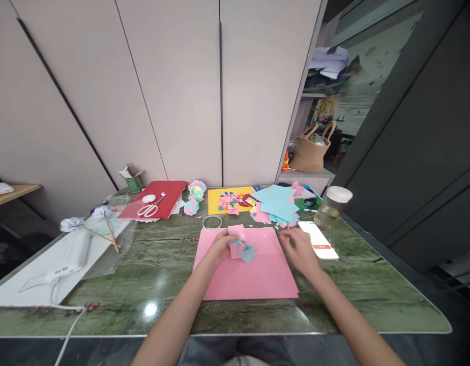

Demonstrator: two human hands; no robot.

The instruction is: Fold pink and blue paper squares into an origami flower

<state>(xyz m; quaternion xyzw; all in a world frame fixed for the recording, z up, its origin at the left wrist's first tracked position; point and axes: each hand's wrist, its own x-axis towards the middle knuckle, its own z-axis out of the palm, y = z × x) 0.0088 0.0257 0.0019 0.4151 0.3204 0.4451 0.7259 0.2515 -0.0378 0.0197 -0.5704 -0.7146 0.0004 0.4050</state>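
Observation:
My left hand [221,244] is closed on small pieces of pink and light-blue paper [237,250], held over a large pink sheet [250,282]. A loose-looking blue-grey square [247,253] sits at the right side of these pieces; whether it is joined to them I cannot tell. By the right edge of the pink sheet, my right hand [301,251] has its fingers bent in toward the thumb. Anything between those fingertips is too small to make out. Just beyond that hand lies a lit phone [319,241].
Light-blue paper sheets [276,203] pile up behind, beside a yellow sheet [215,201] bearing small pink and blue bits. A lidded jar [333,206] stands at right. Tape roll [212,222], scissors [149,208], red folder [170,195], paper balls [196,190] and a white power strip [72,256] lie leftward.

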